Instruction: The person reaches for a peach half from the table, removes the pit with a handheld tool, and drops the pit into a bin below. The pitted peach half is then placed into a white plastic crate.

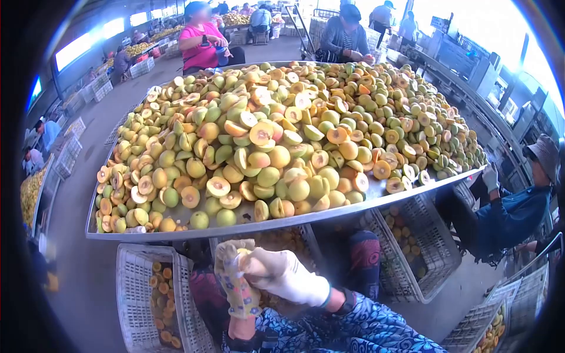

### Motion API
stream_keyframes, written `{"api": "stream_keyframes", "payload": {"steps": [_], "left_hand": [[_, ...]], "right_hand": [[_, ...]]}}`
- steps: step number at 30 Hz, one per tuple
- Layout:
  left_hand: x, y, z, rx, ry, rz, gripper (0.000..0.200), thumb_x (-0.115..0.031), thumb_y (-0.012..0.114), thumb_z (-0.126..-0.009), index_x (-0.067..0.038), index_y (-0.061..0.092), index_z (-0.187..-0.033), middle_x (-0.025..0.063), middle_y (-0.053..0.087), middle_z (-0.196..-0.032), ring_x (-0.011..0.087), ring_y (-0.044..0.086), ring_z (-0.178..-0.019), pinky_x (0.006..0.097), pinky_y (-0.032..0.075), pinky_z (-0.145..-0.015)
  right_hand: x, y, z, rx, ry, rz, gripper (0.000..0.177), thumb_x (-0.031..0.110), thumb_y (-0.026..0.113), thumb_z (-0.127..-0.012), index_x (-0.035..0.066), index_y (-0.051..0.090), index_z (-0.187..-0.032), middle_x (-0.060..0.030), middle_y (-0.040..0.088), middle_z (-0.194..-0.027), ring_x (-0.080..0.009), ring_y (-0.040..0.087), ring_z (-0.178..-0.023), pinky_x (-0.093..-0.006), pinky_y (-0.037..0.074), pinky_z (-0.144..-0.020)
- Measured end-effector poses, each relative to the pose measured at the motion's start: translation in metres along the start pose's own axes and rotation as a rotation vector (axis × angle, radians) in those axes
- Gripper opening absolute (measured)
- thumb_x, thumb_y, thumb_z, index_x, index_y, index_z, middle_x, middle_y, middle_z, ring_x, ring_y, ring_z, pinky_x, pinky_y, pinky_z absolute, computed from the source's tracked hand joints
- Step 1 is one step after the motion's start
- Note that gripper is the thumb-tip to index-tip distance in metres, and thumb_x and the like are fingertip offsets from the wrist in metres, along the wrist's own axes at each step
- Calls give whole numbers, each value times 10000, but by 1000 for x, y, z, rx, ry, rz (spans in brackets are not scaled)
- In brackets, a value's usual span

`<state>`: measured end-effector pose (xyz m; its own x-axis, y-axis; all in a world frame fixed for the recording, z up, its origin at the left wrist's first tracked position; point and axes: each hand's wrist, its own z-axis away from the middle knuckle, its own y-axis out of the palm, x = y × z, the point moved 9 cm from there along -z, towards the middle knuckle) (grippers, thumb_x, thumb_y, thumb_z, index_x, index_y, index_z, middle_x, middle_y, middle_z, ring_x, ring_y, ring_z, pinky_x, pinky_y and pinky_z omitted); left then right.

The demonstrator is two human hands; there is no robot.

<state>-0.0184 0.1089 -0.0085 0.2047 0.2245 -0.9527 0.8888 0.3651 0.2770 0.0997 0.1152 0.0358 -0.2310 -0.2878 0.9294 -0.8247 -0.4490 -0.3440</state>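
Observation:
My left hand (pixel 236 282), in a flower-patterned glove, is closed just below the table's front edge. A small yellow piece of peach (pixel 242 252) shows between its fingers and my right hand. The white-gloved right hand (pixel 287 276) is closed too, its fingers pressed against the left hand. What the right hand grips is hidden. Beyond both hands, a metal-rimmed table (pixel 282 224) bears a big heap of yellow-green peaches (pixel 299 189), many cut in half, some showing a stone or a hollow.
Below the table's edge stand a white crate (pixel 147 250) with peach halves at the left, another crate (pixel 432 241) at the right, and one under my hands. A person in a dark blue top (pixel 506 217) sits at the right. Other people sit across the table.

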Motion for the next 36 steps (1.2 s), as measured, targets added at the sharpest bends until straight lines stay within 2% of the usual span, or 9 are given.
{"api": "stream_keyframes", "payload": {"steps": [1, 2, 3, 6, 8, 11, 20, 27, 36], "left_hand": [[-3, 2, -3, -1, -6, -7, 398, -387, 471, -1031, -23, 610, -955, 113, 666, -890, 183, 634, -766, 324, 526, -722], [-5, 3, -5, -2, -12, -13, 405, -396, 475, -1030, -21, 608, -955, 118, 669, -892, 185, 637, -760, 327, 531, -718], [-6, 4, -5, 40, -47, 118, 435, -420, 462, -1032, -17, 604, -951, 128, 673, -893, 192, 644, -753, 332, 540, -708], [-12, -2, -5, 79, -34, 358, 522, -484, 412, -1039, -6, 598, -944, 136, 673, -867, 204, 654, -757, 328, 550, -688], [-16, -1, 1, 46, -12, 277, 519, -472, 378, -1050, -15, 602, -952, 132, 669, -844, 208, 658, -760, 329, 545, -693], [-19, 3, 12, -23, -17, 175, 489, -451, 411, -1044, -11, 608, -959, 113, 676, -861, 193, 656, -759, 313, 537, -701], [-12, 0, 27, -67, 3, 152, 364, -339, 496, -1035, -22, 633, -920, 95, 685, -843, 177, 655, -742, 282, 512, -681], [-16, -8, 29, -116, 18, 26, 308, -266, 498, -1024, -9, 633, -923, 81, 688, -834, 174, 648, -732, 290, 502, -671], [-55, 2, 23, 124, 479, -418, 174, -123, 536, -956, 11, 641, -921, 129, 693, -858, 240, 681, -751, 324, 533, -699]], "right_hand": [[10, -2, 3, 49, -56, -399, 259, 122, 698, -885, 39, 609, -1114, -35, 637, -850, -180, 619, -784, -316, 508, -735], [-18, 9, 28, 286, 483, -672, 261, 150, 689, -903, 39, 605, -1123, 7, 598, -896, -102, 555, -839, -270, 477, -747], [-11, -4, 25, 220, 247, -756, 214, 177, 654, -921, 1, 583, -1020, -28, 584, -820, -80, 582, -735, -212, 447, -632], [-45, -49, 40, -234, 154, 216, 218, 193, 644, -921, 22, 563, -1029, -79, 592, -786, -125, 576, -703, -310, 480, -653], [-59, -40, 49, -136, 406, -52, 191, 169, 629, -928, 23, 559, -1028, -73, 595, -752, -144, 584, -699, -326, 488, -663], [-16, -15, 49, 9, 170, -88, 194, 172, 613, -948, 15, 545, -1039, -107, 641, -752, -189, 637, -689, -362, 498, -652], [-28, 22, 43, 112, 211, -125, 270, 181, 653, -930, 14, 531, -1103, -222, 651, -787, -407, 672, -739, -394, 516, -635], [-32, 26, 30, 276, 149, -188, 286, 171, 638, -929, 26, 529, -1150, -218, 651, -808, -392, 667, -708, -394, 510, -629], [-27, 38, 22, 387, -146, -236, 208, 180, 576, -954, 16, 554, -1082, -138, 621, -765, -265, 605, -628, -374, 493, -614]]}}
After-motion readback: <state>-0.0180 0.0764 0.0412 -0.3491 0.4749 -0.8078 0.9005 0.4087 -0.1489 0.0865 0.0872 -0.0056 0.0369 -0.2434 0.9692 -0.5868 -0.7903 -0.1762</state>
